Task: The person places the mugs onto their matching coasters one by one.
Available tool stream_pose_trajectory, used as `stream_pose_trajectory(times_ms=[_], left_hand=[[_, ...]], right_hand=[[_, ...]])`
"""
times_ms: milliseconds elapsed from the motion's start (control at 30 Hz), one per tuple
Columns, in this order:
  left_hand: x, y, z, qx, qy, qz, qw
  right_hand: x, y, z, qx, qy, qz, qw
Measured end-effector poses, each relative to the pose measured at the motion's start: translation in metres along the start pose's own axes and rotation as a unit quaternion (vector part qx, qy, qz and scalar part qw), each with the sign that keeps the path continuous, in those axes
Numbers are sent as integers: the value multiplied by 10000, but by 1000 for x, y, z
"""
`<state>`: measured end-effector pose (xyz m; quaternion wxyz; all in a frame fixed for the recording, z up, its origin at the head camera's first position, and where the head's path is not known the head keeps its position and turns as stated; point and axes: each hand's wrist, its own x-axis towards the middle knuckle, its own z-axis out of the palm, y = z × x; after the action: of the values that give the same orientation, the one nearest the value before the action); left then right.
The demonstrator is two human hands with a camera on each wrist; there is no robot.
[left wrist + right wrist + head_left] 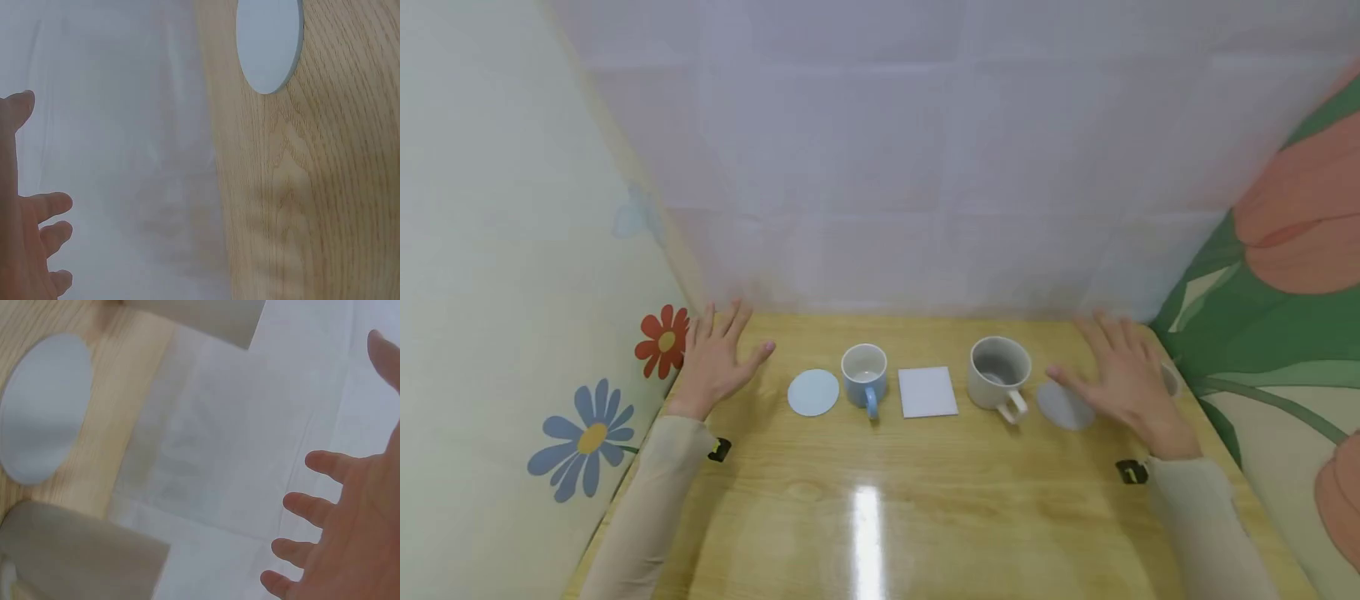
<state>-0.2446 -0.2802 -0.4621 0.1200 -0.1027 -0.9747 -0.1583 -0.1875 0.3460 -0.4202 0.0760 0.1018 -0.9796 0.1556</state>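
Note:
My left hand (718, 362) is raised over the table's left side with fingers spread, holding nothing. Nearest to it lies a pale blue round coaster (813, 392), which also shows in the left wrist view as a disc (269, 47). Beside that stands a small blue mug (864, 377) with a white inside, its handle toward me. Empty and spread, my right hand (1120, 379) hovers at the right, overlapping a grey round coaster (1064, 406). A larger off-white mug (997, 372) stands left of this coaster. Another cup (1170, 381) is mostly hidden behind my right hand.
A white square coaster (928, 392) lies between the two mugs on the wooden table (790, 508). Pale cloth (910, 167) hangs along the back edge. Flower-patterned panels stand at the left (490, 292) and right (1285, 358).

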Motion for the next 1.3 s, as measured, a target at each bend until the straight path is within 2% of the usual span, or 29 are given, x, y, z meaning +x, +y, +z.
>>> stream_pose_trajectory(times_ms=[133, 333, 433, 600, 967, 1300], left_hand=[[-8, 2, 3, -90, 21, -34, 10000], [-11, 4, 3, -203, 72, -9, 9998], [-11, 6, 1, -247, 83, 78, 9996], [-14, 9, 2, -425, 191, 169, 9988], [-30, 14, 9, -998, 32, 163, 9949], [-37, 15, 21, -1117, 228, 276, 9931]], right_hand=[[-2, -8, 1, 133, 9, -73, 9999], [-3, -27, 1, 493, 376, -444, 9971], [-5, -36, 2, 708, 476, -489, 9952], [-5, -49, 6, 957, 369, -473, 9936], [-9, -76, 22, 1210, 280, -569, 9906], [-11, -93, 41, 1748, 694, -1117, 9758]])
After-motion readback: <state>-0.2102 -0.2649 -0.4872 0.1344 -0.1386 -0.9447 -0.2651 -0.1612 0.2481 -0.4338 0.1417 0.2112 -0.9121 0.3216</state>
